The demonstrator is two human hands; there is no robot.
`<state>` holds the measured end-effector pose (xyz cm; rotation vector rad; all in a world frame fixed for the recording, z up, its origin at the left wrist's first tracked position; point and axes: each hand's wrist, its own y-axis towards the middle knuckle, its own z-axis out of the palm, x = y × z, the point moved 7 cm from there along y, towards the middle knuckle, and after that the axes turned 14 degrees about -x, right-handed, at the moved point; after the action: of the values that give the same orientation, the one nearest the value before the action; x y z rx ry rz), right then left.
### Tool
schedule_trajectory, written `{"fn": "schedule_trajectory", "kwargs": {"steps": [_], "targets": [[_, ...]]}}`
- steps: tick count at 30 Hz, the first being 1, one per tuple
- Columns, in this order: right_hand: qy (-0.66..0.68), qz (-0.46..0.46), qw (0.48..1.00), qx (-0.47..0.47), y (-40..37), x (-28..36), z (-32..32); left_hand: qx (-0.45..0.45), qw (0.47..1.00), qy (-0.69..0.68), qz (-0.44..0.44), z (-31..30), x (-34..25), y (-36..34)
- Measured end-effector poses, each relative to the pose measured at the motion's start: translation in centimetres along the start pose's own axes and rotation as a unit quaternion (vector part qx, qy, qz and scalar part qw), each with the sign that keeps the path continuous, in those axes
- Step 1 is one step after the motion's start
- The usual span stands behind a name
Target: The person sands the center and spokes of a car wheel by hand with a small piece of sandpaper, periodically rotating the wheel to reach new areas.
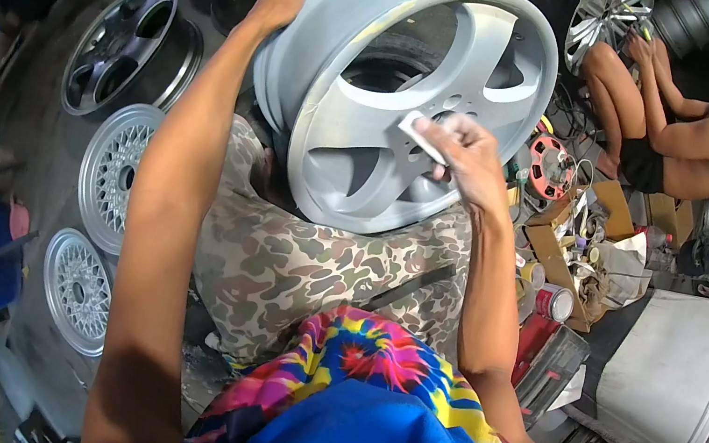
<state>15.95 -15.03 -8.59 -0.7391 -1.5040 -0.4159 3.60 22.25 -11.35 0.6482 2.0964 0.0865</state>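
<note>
A grey alloy wheel rim [366, 157] with broad spokes stands tilted against my camouflage-clad legs, its face turned toward me. Pale yellowish patches show along its outer lip. My left hand [281, 4] grips the back edge of the barrel at the upper left, fingers laid over it. In front of the hub, my right hand [470, 158] pinches a small folded white piece [423, 136] that looks like sandpaper. That piece overlaps the spokes beside the hub in this view; the fingertips are slightly blurred.
On the left floor lie a dark-faced rim [120, 47] and two silver mesh rims [79, 292]. At right are a cardboard box [557, 257] of cans, a red reel [551, 168] and a large pale rim [674, 373]. A co-worker [687, 138] crouches by another wheel.
</note>
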Motion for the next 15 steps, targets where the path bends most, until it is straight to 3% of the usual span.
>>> {"fn": "schedule_trajectory", "kwargs": {"steps": [2,3,4,6,7,10,11,13,15], "targets": [[0.019,-0.08,0.989,-0.123,0.1,0.5,-2.4,-0.023,0.999,0.041,-0.004,-0.2,0.3,0.2],[0.021,-0.078,0.989,-0.124,0.4,0.2,-2.4,-0.046,0.995,0.084,-0.004,-0.7,0.0,0.3],[0.005,-0.154,0.979,-0.137,0.5,1.0,-2.5,-0.044,0.995,0.086,-0.002,-0.9,-0.5,0.2],[-0.042,-0.282,0.948,-0.145,0.5,2.1,-1.7,-0.125,0.988,0.069,0.057,-2.4,-2.7,-0.2],[-0.04,-0.283,0.947,-0.146,0.8,2.1,-1.3,-0.126,0.988,0.07,0.06,-2.7,-3.6,-0.4],[-0.221,-0.436,0.866,-0.105,0.7,3.0,1.1,-0.151,0.98,0.015,0.127,-4.7,-8.0,-1.7],[-0.218,-0.436,0.866,-0.106,0.7,2.5,0.8,-0.11,0.985,-0.007,0.133,-4.8,-9.5,-2.7],[-0.335,-0.518,0.779,-0.114,-1.0,2.9,1.4,-0.07,0.988,-0.027,0.137,-5.4,-12.3,-4.5],[-0.366,-0.483,0.791,-0.08,-0.2,1.9,1.2,0.0,0.98,-0.095,0.173,-4.6,-14.9,-6.6]]}}
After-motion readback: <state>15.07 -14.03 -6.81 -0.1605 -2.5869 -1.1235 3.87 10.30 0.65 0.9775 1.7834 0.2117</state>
